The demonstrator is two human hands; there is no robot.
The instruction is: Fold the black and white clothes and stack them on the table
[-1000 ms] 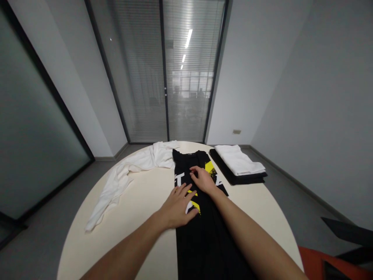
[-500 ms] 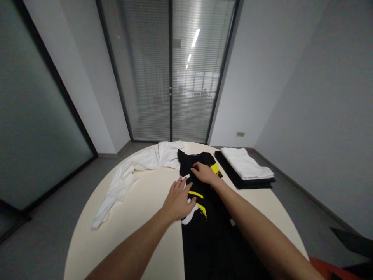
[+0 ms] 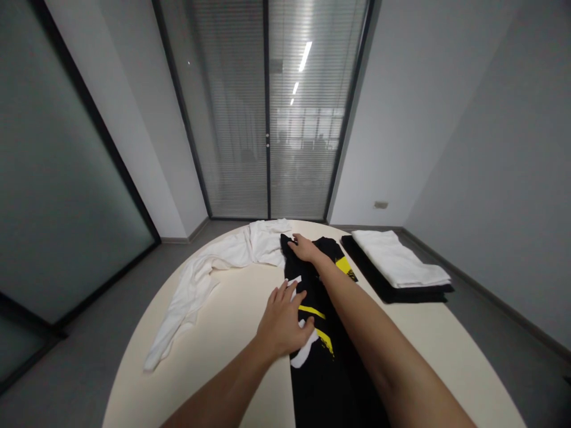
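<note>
A black T-shirt (image 3: 321,380) with yellow and white print lies lengthwise on the table, its collar end away from me. My left hand (image 3: 285,318) rests with spread fingers on the shirt's left edge, over the white print. Farther off, my right hand (image 3: 304,246) touches the shirt near its left shoulder and collar. Its fingers are extended and partly bent, with no cloth plainly pinched. The right forearm covers part of the shirt's middle and right side.
A crumpled white garment (image 3: 232,249) curves along the left and far side of the round table (image 3: 214,345). To the right lies a folded white cloth (image 3: 397,258) on top of folded black cloth (image 3: 379,288). Glass doors (image 3: 303,178) stand beyond.
My right hand has moved away from me and left, from the shirt's chest to its shoulder. The left hand stays on the shirt's left edge. The view has shifted slightly.
</note>
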